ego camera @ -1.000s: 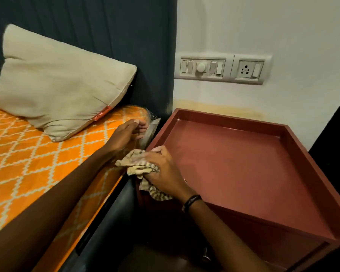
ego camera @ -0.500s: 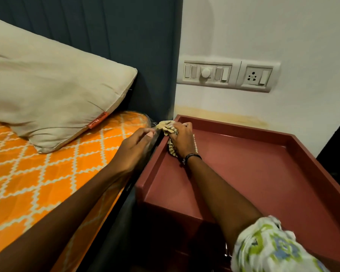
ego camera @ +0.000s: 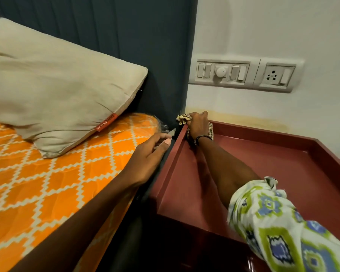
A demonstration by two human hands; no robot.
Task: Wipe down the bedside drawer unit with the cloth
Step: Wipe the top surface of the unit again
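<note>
The bedside drawer unit [ego camera: 283,173] is dark red with a raised rim around its top. My right hand [ego camera: 197,124] grips a crumpled beige patterned cloth [ego camera: 183,119] at the unit's far left corner, against the wall. Part of the cloth hangs under my wrist onto the tray top. My left hand [ego camera: 148,154] rests on the mattress edge beside the unit's left rim, its fingers pressing the clear plastic wrap [ego camera: 170,132] on the mattress away from the unit.
An orange and white patterned mattress [ego camera: 47,183] lies on the left with a beige pillow [ego camera: 57,91] against a dark blue headboard [ego camera: 126,36]. A switch and socket panel [ego camera: 243,74] sits on the white wall above the unit.
My right hand has slid the cloth along the left rim from the near corner to the far corner by the wall. My left hand stayed on the mattress edge.
</note>
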